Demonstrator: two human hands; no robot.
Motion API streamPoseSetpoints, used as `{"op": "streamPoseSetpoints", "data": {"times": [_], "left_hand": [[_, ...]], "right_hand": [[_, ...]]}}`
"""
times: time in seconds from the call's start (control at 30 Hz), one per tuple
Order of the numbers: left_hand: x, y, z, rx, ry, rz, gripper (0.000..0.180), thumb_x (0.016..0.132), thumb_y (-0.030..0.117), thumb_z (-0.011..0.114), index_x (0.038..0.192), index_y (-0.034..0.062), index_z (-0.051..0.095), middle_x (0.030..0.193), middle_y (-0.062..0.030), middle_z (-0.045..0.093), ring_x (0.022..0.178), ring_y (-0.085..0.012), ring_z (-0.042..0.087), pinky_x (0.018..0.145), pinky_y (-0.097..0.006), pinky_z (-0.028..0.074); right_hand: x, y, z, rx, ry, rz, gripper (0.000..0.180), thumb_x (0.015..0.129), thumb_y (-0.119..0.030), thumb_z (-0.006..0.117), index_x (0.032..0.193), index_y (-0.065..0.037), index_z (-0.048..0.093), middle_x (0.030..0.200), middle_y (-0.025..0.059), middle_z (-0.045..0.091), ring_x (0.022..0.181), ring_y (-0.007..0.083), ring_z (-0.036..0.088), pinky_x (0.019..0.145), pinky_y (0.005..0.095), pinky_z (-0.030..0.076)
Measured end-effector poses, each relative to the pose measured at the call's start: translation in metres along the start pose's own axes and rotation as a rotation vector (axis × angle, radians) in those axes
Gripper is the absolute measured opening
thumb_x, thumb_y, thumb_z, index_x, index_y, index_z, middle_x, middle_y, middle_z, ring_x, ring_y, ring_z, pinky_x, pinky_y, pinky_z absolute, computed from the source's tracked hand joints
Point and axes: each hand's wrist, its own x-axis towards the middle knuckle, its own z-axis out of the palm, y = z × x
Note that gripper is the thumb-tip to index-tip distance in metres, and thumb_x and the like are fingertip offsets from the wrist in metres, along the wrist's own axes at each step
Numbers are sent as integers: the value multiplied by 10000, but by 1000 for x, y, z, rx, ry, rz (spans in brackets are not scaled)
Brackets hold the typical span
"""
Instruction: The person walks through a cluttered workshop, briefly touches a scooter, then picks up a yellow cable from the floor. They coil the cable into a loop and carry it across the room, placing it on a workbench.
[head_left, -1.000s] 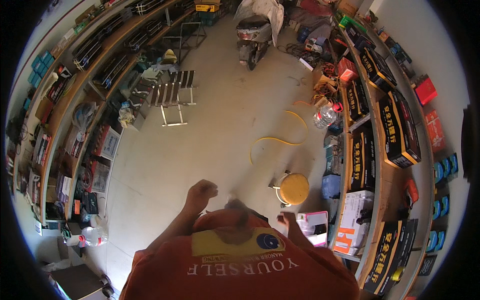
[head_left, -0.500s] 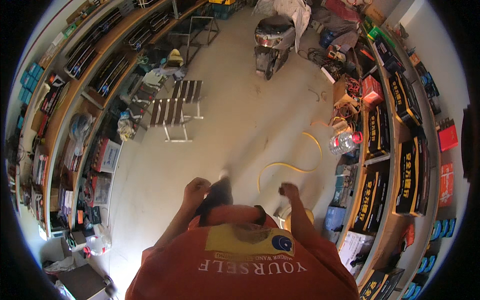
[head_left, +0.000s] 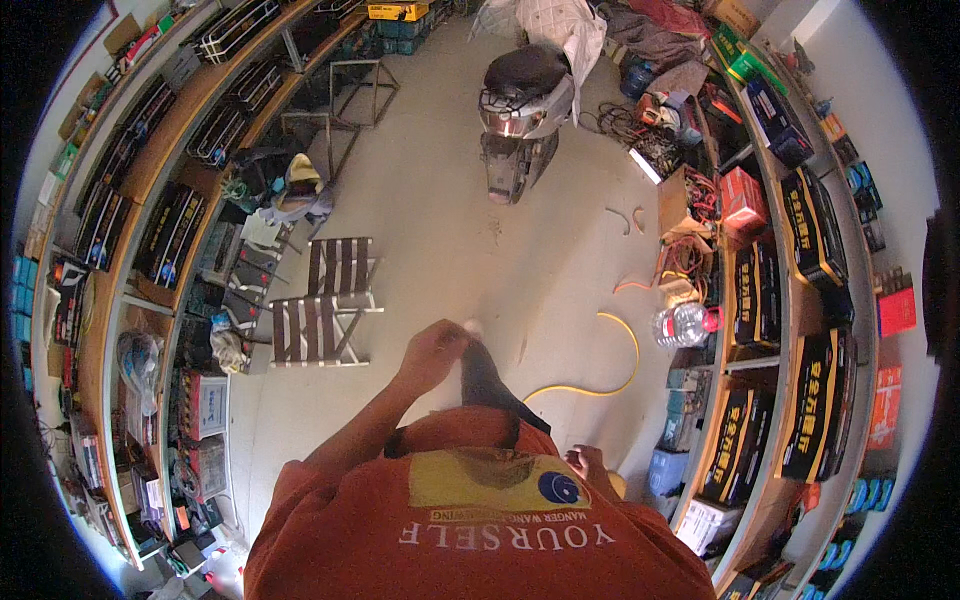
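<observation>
My left hand [head_left: 438, 350] swings out before my body, its fingers curled inward; whether anything lies inside them is hidden. Just past it shows the pale tip of my shoe [head_left: 472, 326] beneath a dark trouser leg [head_left: 488, 378]. My right hand [head_left: 585, 461] hangs lower, close to my right side, with bent fingers partly hidden; what they hold, if anything, is too small to make out. Behind that hand a bit of a yellow object [head_left: 618, 487] peeks out. Neither hand touches the shelves. A yellow hose [head_left: 638, 360] curves over the floor ahead of my right hand.
Two folding stools [head_left: 305, 333] with dark slats stand left, beside a long shelf [head_left: 150, 235] of boxed goods. A scooter [head_left: 520, 100] is parked ahead, partly under a cover. Boxes [head_left: 812, 400] fill the right shelf; a clear plastic bottle [head_left: 680, 326] sits by it.
My view has moved forward, so the scooter and stools appear nearer and lower. My left hand has swung forward and inward; my right hand has dropped back toward my side.
</observation>
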Motion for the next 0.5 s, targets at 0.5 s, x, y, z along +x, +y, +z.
{"op": "streamPoseSetpoints", "data": {"times": [0.5], "left_hand": [[222,25,-172,-344,448,-223,128,883,65,556,967,-24,593,883,-89,640,768,-144,615,702,-281,514]], "right_hand": [[109,-466,475,-555,-242,-506,254,891,-189,503,784,9,620,706,103,634,574,160,620,511,280,509]]}}
